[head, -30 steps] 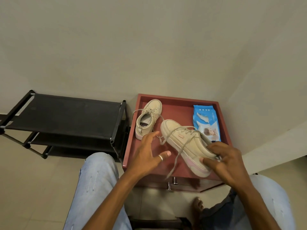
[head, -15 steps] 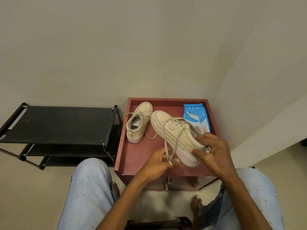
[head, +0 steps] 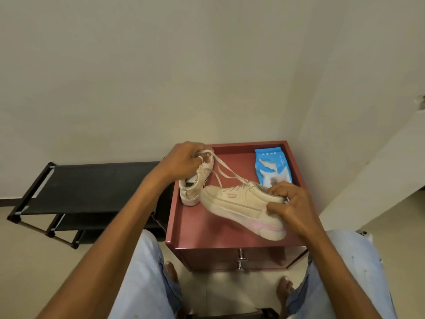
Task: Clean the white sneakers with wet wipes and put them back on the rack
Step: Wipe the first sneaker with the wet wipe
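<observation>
Red cabinet (head: 195, 231) top: white sneaker (head: 190, 192) far left, blue wipes pack (head: 273, 166) far right.

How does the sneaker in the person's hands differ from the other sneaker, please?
The right hand grips the near sneaker at its heel, tilted; the far sneaker stands unheld on the red cabinet. The near sneaker's laces stretch up to the left hand; that hand partly hides the far sneaker. The near sneaker shows its side, the far sneaker its opening. Both are off-white low-tops.
</observation>
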Available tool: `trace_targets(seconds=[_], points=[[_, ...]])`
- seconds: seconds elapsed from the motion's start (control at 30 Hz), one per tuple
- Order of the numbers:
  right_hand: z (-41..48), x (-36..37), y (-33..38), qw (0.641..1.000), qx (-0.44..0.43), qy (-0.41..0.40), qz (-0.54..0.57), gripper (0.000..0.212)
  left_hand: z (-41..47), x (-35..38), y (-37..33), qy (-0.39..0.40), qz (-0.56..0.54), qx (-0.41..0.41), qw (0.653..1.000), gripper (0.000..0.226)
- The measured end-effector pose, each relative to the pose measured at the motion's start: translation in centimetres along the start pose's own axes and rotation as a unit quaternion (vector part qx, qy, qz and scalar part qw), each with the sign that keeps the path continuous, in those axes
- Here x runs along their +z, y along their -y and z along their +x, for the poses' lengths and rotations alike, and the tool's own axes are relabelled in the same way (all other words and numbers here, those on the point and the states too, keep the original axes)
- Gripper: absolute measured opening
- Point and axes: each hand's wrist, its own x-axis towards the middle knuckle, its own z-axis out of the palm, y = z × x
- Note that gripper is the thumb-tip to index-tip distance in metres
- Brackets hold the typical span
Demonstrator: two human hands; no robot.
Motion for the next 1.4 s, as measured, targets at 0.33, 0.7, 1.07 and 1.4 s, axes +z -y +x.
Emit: trace_targets(seconds=[0.33, 0.7, 1.07, 1.4], points=[[0.6, -0.5, -0.4, 0.986, 0.066, 0.036, 0.150, 0.012, 6.1, 2.6, 1.7, 0.136, 0.151, 0.017, 0.979, 0.050], [0.9, -1.3, -0.2, 0.973, 0.070, 0.048, 0.216, 0.022, -4.3, 2.8, 4.5, 0.023, -0.233, -0.194, 0.953, 0.030], [0.7, 0.4, -1.0, 0.971, 0.101, 0.144, 0.162, 0.032, -11.5, 11.2, 6.6, 0.033, -0.713, -0.251, 0.654, 0.116], [1.2, 0.7, -3.3, 0.963, 0.175, 0.197, 0.050, 0.037, -11.1, 11.1, 8.5, -0.017, -0.639, -0.211, 0.739, 0.110]])
